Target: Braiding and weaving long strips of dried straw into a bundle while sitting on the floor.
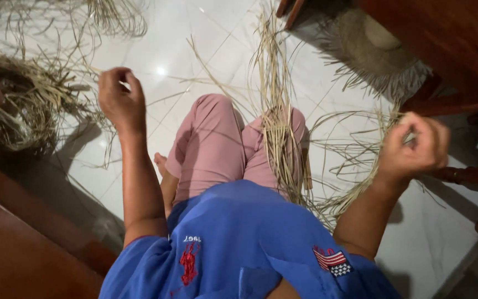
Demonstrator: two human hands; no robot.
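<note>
Two hands (pixel 121 102) (pixel 413 147) pinch straw strands (pixel 276 111) draped across pink knees (pixel 233 144).

No packages, signs or screens here. Well below the fingers, the blue shirt carries a small red, white and blue flag patch (pixel 332 260) and red embroidery (pixel 188 263).

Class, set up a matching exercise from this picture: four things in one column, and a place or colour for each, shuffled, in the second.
1. left hand
2. right hand
3. trousers
4. straw bundle

a. pink
b. lying over the knee
c. raised at the picture's left, pinching a thin strand
d. closed on strands at the picture's right

Pairs: 1-c, 2-d, 3-a, 4-b
</note>
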